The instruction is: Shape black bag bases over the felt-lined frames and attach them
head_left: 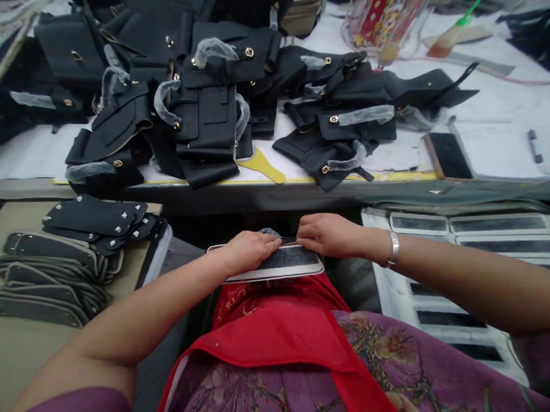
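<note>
A flat black panel with a pale edge lies on my lap, just below the table's front edge. My left hand is closed over its left part, fingers curled onto the surface. My right hand, with a silver bangle at the wrist, pinches the panel's far edge. Both hands nearly meet at the panel's top middle, where a small grey bit shows between them.
A heap of black bag parts with gold studs covers the table. Stacked black panels lie on a board at left. A phone, a pen and a yellow tool rest on the table. Trays of dark strips stand at right.
</note>
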`<state>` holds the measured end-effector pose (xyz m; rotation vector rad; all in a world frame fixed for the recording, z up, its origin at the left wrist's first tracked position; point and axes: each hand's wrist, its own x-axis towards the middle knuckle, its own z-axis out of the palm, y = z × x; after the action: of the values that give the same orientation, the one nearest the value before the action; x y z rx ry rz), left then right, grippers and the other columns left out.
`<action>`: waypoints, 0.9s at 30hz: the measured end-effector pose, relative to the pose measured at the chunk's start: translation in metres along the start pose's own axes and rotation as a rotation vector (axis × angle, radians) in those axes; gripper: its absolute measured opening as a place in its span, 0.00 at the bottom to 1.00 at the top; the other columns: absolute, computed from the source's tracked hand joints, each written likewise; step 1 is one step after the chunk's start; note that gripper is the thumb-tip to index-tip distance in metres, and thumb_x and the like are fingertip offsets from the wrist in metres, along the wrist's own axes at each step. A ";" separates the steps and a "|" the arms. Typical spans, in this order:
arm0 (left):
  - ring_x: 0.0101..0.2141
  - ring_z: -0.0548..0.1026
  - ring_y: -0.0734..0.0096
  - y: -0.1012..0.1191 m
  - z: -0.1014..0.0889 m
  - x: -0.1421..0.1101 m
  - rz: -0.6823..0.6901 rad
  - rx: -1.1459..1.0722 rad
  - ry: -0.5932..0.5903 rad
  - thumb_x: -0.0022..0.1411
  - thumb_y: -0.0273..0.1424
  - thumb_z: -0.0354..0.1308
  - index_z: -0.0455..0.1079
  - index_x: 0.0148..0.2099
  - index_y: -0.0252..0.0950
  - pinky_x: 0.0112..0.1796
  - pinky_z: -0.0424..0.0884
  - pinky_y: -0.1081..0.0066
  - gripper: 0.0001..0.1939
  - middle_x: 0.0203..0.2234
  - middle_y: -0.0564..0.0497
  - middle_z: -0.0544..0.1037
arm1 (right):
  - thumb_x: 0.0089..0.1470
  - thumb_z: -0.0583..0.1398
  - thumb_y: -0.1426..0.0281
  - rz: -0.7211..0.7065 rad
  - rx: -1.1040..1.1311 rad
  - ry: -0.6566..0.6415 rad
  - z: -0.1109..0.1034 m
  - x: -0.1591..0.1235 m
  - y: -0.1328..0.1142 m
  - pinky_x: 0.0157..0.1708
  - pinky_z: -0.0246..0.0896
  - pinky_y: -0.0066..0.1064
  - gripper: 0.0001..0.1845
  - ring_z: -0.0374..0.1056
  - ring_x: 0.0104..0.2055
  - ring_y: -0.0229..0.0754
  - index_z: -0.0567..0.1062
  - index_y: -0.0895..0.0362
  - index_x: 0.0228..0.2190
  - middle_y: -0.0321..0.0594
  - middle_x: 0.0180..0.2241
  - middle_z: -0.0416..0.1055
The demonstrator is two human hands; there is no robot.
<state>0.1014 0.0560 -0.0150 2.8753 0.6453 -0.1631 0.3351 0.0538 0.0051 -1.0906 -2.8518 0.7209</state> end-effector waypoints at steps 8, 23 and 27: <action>0.38 0.76 0.63 -0.003 0.003 -0.001 0.042 0.056 0.003 0.62 0.24 0.47 0.64 0.52 0.30 0.32 0.72 0.70 0.16 0.43 0.42 0.75 | 0.48 0.58 0.64 0.222 0.632 -0.227 0.007 0.029 0.018 0.24 0.49 0.24 0.09 0.57 0.24 0.32 0.68 0.59 0.26 0.31 0.22 0.62; 0.47 0.73 0.62 -0.051 0.017 -0.067 0.150 -0.013 0.050 0.65 0.25 0.45 0.63 0.55 0.29 0.44 0.72 0.67 0.18 0.51 0.37 0.71 | 0.48 0.59 0.65 0.122 0.677 -0.319 0.014 0.095 -0.006 0.26 0.50 0.25 0.09 0.56 0.26 0.33 0.68 0.59 0.26 0.32 0.24 0.63; 0.48 0.73 0.62 -0.061 0.019 -0.090 0.121 -0.065 0.083 0.63 0.23 0.46 0.64 0.55 0.29 0.45 0.72 0.65 0.19 0.51 0.36 0.71 | 0.47 0.59 0.66 0.100 0.646 -0.320 0.018 0.117 -0.018 0.26 0.50 0.25 0.08 0.56 0.26 0.33 0.68 0.59 0.26 0.32 0.22 0.63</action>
<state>-0.0074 0.0687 -0.0296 2.8599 0.4799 -0.0046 0.2322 0.1086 -0.0215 -1.0737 -2.4539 1.7964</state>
